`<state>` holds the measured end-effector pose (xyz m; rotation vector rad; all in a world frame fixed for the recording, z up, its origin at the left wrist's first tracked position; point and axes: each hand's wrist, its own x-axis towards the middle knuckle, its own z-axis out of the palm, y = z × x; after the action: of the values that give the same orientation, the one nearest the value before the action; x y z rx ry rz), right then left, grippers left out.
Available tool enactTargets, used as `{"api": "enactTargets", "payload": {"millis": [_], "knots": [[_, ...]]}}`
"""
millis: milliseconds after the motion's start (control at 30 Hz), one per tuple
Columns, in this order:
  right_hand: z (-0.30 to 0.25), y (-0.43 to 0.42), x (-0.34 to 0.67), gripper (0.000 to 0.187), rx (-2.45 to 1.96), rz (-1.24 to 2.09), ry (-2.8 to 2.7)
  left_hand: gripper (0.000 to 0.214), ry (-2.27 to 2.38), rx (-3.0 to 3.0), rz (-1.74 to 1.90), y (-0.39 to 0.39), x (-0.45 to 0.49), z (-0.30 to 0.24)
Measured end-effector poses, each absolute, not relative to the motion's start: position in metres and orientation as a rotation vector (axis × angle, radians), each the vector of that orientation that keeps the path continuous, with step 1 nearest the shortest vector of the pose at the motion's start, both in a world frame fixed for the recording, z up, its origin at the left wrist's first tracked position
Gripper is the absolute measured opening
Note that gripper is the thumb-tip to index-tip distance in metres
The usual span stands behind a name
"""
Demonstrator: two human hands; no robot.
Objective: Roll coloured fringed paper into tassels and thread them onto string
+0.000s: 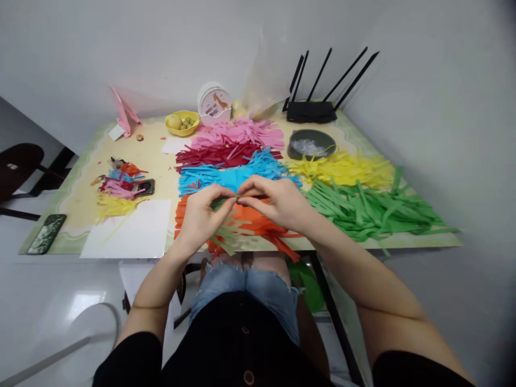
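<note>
My left hand (206, 212) and my right hand (276, 201) meet fingertip to fingertip above the table's front edge. Both are closed in a pinch on a pale green fringed paper tassel (228, 235), whose cut strips hang below my left fingers. The pinched end is mostly hidden by the fingers. Right beneath the hands lies orange fringed paper (262, 219), partly drooping over the edge. Just beyond is blue fringed paper (237, 174), then dark red fringe (220, 155) and pink fringe (242, 133). Green strips (366, 209) and yellow fringe (346, 167) lie to the right.
At the left are a small multicoloured fringe bundle (121, 185), a white sheet (129, 231) and a phone (47, 234). A dark bowl (293, 141) holds clear plastic bits. Farther back stand a yellow fruit dish (195, 130), a round box (213, 102) and a router (311, 112) against the wall.
</note>
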<state>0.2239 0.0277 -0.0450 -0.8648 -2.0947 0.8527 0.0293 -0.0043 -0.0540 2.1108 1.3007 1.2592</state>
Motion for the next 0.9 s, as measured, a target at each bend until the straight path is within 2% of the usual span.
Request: {"api": "enactTargets", "payload": {"millis": [167,300,433,533,633,900], "knots": [[-0.050,0.020,0.219,0.007,-0.846,1.014,-1.984,0.009,1.329,2.229,1.244,-0.015,0.026,-0.053],[-0.063,0.019,0.212,0.026,-0.811,1.318,-1.726,0.008,1.303,2.149,1.214,-0.016,0.024,-0.057],[-0.072,0.016,0.206,0.038,-0.812,1.403,-1.536,0.012,1.262,1.851,1.327,-0.013,0.026,-0.065],[-0.073,0.013,0.205,0.037,-0.816,1.376,-1.503,0.020,1.144,1.666,1.344,-0.012,0.026,-0.068],[-0.073,0.011,0.207,0.033,-0.851,1.301,-1.526,0.017,1.108,1.600,1.302,-0.013,0.026,-0.069],[-0.079,0.007,0.204,0.031,-0.819,1.303,-1.495,0.005,1.311,1.885,1.334,-0.024,0.031,-0.063]]}}
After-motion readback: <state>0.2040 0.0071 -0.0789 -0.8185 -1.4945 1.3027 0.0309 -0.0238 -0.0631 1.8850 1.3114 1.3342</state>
